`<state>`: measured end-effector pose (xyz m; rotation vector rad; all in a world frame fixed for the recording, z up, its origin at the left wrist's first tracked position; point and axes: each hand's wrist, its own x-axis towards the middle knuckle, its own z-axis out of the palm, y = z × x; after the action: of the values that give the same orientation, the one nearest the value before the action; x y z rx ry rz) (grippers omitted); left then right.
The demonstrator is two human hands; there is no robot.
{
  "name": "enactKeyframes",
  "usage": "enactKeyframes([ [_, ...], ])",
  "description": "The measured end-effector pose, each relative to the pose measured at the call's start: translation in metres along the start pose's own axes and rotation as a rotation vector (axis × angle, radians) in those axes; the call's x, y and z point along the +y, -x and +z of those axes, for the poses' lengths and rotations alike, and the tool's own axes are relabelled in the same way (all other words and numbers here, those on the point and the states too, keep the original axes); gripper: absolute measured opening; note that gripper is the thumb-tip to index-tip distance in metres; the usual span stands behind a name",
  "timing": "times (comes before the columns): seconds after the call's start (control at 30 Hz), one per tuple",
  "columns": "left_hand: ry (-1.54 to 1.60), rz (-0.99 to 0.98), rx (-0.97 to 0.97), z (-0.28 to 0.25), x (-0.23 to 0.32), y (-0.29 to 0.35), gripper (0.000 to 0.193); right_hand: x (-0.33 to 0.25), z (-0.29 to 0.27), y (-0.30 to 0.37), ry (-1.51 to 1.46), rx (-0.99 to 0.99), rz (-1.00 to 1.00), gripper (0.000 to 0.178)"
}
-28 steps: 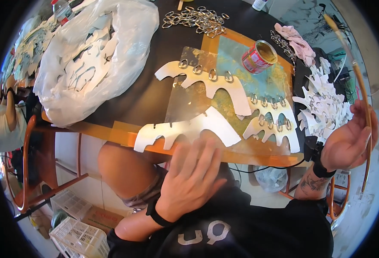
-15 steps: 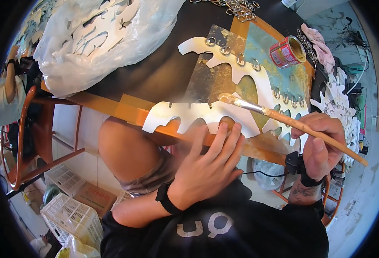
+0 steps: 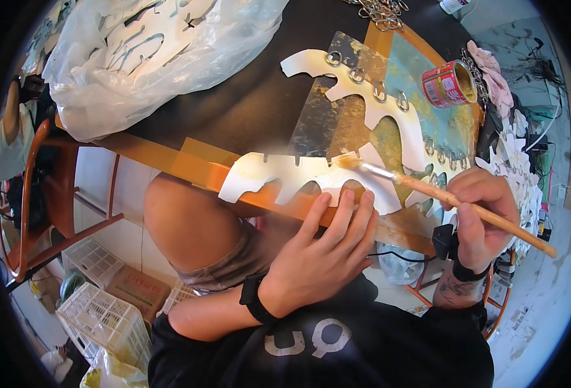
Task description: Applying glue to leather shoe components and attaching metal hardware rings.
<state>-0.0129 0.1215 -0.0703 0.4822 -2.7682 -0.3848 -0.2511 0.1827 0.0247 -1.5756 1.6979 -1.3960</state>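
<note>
A white cutout strip (image 3: 259, 176) with notches along its top edge and scalloped curves below lies at the near edge of the table. The spread fingers of my left hand (image 3: 327, 249) rest flat on its lower edge. In my right hand (image 3: 486, 210) is a long wooden-handled paintbrush (image 3: 437, 191), its bristles at the strip's upper edge beside a notch. Behind it, a second white cutout strip (image 3: 353, 87) carries several metal D-shaped rings (image 3: 380, 91) along its edge. Farther right lies another ringed piece (image 3: 439, 169), partly hidden by the brush and hand.
An opened red can (image 3: 446, 85) with yellowish contents stands on the stained board at right. A plastic bag (image 3: 169, 90) of white cutouts sits at far left, a pile of rings (image 3: 382, 11) at the back. A chair (image 3: 30, 194) and white crates (image 3: 104, 323) are left of me.
The brush tip has come down from just above the strip's top edge onto the strip. The whole view has shifted slightly; my left hand keeps its place on the strip.
</note>
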Motion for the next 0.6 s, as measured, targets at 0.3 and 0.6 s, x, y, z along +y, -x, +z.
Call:
enactKeyframes([
  [0.3, -0.015, -0.002, 0.007, 0.002, 0.002, 0.000, 0.070, 0.000, 0.005, -0.001, 0.001, -0.017, -0.094, 0.015],
  [0.6, -0.016, -0.011, -0.011, 0.003, 0.005, 0.000, 0.079, -0.001, 0.000, 0.006, 0.026, 0.028, -0.049, 0.013],
])
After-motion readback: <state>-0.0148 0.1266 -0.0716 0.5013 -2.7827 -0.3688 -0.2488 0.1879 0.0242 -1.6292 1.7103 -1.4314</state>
